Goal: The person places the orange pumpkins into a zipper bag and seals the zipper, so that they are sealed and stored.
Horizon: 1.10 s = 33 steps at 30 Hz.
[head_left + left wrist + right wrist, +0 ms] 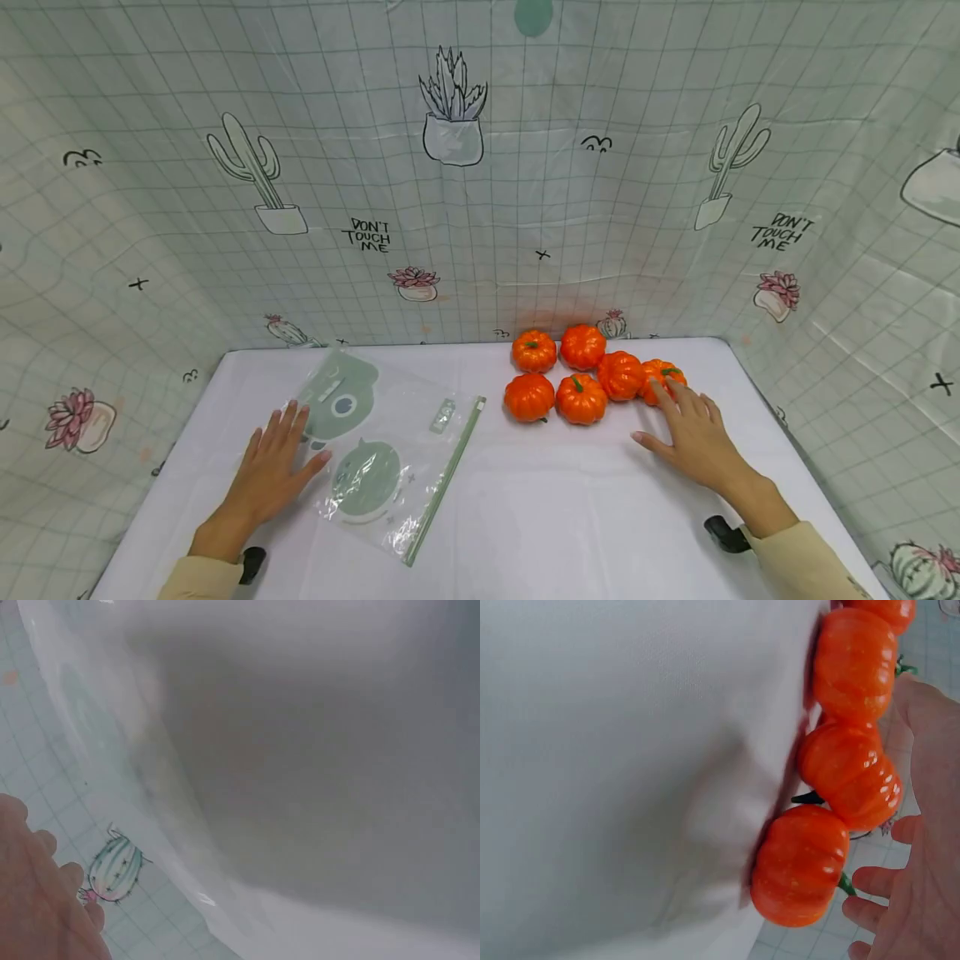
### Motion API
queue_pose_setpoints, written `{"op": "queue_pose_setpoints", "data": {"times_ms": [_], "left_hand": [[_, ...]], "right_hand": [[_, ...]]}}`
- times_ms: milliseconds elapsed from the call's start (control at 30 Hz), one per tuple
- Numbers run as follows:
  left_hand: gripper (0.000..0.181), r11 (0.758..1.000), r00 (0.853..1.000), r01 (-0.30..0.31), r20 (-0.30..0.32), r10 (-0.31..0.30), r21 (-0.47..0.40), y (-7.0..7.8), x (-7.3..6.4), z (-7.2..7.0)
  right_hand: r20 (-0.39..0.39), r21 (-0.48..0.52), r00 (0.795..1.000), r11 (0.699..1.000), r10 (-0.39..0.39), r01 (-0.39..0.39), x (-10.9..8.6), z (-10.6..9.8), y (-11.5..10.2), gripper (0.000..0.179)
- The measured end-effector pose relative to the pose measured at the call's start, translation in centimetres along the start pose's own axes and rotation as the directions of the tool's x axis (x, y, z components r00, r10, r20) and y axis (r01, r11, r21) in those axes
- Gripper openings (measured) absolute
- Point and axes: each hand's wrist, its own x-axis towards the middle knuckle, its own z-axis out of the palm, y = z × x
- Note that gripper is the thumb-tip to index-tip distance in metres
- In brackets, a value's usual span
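Note:
My left hand (266,475) is at the left edge of a clear zip bag (423,454) with a green zip strip and green cartoon prints. Its fingers are spread and overlap the bag's edge in the head view; between thumb and fingers there is nothing. Several small orange pumpkins (581,399) with green stems sit in a cluster at the back right of the table. Over the rightmost pumpkin (658,372) reach the fingertips of my right hand (697,446), fingers extended and partly covering it. In the right wrist view that hand (922,877) appears beside the row of pumpkins (799,866).
A white cloth covers the table (555,517). Behind and on both sides hangs a grid-patterned curtain (487,208) printed with cacti and lettering. Black wrist devices (726,533) sit below both hands at the sleeve cuffs.

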Motion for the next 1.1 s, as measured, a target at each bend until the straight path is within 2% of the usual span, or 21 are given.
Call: {"op": "queue_pose_setpoints", "data": {"times_ms": [333,667,967,1100], "left_hand": [[0.088,0.998,0.998,-0.056,-0.008,0.056,0.003,1.4,0.1,0.9],[0.087,0.991,0.992,-0.129,0.006,0.129,0.042,4.1,-0.4,2.2],[0.083,0.984,0.983,-0.179,0.031,0.179,0.011,6.4,-0.7,3.4],[0.082,0.983,0.982,-0.181,0.049,0.181,0.015,7.2,-0.7,3.8]], "right_hand": [[0.013,-0.002,1.0,1.0,0.002,-0.002,0.4,0.2,-0.6,0.091],[-0.023,0.009,1.0,1.0,-0.018,0.019,0.6,0.8,-0.8,0.092],[0.017,0.019,1.0,1.0,-0.019,0.019,1.3,0.9,-2.5,0.094],[0.013,0.014,1.0,1.0,-0.025,0.025,1.5,0.9,-3.2,0.094]]}}
